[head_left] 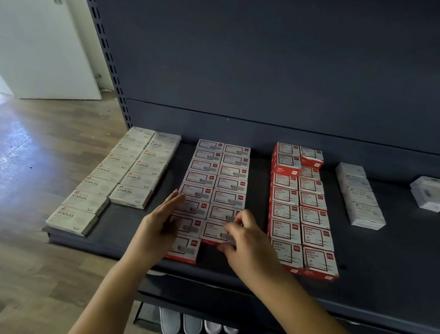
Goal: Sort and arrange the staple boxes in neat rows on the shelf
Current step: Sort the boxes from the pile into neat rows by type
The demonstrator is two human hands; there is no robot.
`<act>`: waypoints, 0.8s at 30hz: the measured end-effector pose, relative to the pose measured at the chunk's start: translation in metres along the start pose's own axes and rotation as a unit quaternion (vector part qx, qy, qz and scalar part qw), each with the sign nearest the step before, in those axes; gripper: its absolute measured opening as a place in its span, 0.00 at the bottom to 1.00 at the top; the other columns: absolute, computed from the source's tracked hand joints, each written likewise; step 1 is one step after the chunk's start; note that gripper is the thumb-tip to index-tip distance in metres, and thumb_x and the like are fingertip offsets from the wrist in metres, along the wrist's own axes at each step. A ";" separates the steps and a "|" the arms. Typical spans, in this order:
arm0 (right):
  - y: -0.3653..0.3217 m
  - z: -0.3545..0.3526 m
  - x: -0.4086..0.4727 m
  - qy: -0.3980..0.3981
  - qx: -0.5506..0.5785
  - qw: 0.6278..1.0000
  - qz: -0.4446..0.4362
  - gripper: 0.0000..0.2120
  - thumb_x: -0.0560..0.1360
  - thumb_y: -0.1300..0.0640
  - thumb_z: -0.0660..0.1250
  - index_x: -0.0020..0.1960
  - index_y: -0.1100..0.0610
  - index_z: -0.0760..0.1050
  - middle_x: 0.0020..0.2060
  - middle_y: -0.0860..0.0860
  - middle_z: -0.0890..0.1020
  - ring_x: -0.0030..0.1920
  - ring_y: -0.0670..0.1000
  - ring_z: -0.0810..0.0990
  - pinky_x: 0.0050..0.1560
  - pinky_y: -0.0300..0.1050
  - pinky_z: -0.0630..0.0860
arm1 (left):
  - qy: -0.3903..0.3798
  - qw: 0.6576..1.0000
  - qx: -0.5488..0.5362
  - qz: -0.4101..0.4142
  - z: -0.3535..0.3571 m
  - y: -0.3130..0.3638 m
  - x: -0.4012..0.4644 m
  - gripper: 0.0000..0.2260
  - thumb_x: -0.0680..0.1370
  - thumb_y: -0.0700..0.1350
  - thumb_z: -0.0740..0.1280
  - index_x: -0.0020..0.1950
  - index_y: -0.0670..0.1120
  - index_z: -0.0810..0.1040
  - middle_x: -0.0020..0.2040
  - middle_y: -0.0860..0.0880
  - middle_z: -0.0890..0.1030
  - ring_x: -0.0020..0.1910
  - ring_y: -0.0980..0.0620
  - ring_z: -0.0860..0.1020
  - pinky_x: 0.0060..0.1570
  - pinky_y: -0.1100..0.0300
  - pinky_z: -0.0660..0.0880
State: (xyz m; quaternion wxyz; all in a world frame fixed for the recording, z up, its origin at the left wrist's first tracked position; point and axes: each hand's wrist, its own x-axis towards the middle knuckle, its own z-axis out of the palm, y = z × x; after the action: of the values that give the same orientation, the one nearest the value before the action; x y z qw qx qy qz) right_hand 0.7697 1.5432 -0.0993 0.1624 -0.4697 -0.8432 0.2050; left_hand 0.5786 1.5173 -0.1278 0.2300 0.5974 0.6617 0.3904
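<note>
Head view, dark shelf: red-bordered staple boxes lie flat in two columns at its middle; left of them, two columns of cream boxes marked STAPLES; right of them, two columns of taller red-and-white boxes, then a single column of pale boxes. Left hand, fingers straight, rests flat against the left edge of the red-bordered columns. Right hand, fingers curled, pinches the nearest box of the right column.
</note>
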 end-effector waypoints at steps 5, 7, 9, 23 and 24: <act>0.001 -0.005 -0.004 0.016 -0.003 1.000 -0.010 0.16 0.76 0.55 0.65 0.62 0.59 0.73 0.57 0.48 0.68 0.54 0.48 0.75 0.54 0.36 0.72 | -0.025 0.998 0.054 -0.003 -0.003 0.005 0.003 0.28 0.75 0.29 0.62 0.72 0.46 0.63 0.72 0.51 0.62 0.72 0.50 0.61 0.64 0.72 0.59; 0.003 -0.009 -0.008 0.050 -0.016 0.998 -0.022 0.14 0.76 0.54 0.66 0.60 0.58 0.75 0.56 0.48 0.72 0.53 0.49 0.76 0.51 0.38 0.73 | -0.029 0.991 0.128 0.022 -0.001 0.015 0.006 0.30 0.75 0.33 0.65 0.74 0.45 0.58 0.74 0.47 0.59 0.74 0.47 0.57 0.69 0.61 0.56; 0.011 -0.016 -0.012 0.095 -0.028 0.994 -0.039 0.13 0.72 0.57 0.71 0.55 0.59 0.78 0.52 0.50 0.77 0.50 0.51 0.78 0.47 0.42 0.77 | -0.031 0.979 0.192 0.053 0.005 0.028 0.009 0.32 0.76 0.38 0.66 0.75 0.45 0.54 0.75 0.46 0.57 0.75 0.46 0.52 0.73 0.49 0.55; 0.138 -0.093 -0.079 0.196 -0.031 0.980 0.028 0.17 0.66 0.61 0.65 0.54 0.62 0.79 0.54 0.57 0.79 0.52 0.59 0.80 0.47 0.55 0.80 | -0.072 0.943 0.224 0.236 0.143 0.151 -0.002 0.28 0.74 0.49 0.61 0.73 0.44 0.60 0.70 0.38 0.66 0.70 0.37 0.59 0.63 0.42 0.56; 0.152 -0.097 -0.086 0.202 -0.028 0.978 0.039 0.17 0.66 0.61 0.65 0.54 0.62 0.79 0.54 0.57 0.79 0.52 0.59 0.80 0.47 0.56 0.80 | -0.080 0.944 0.216 0.236 0.155 0.162 -0.004 0.27 0.75 0.50 0.60 0.73 0.43 0.62 0.70 0.39 0.67 0.71 0.38 0.59 0.64 0.44 0.54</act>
State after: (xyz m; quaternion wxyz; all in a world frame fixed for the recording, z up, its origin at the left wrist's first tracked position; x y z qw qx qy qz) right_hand 0.9690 1.5602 -0.0982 0.3077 -0.5385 -0.7794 0.0887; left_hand 0.7982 1.5479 -0.0919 0.0485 0.8012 0.5494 0.2324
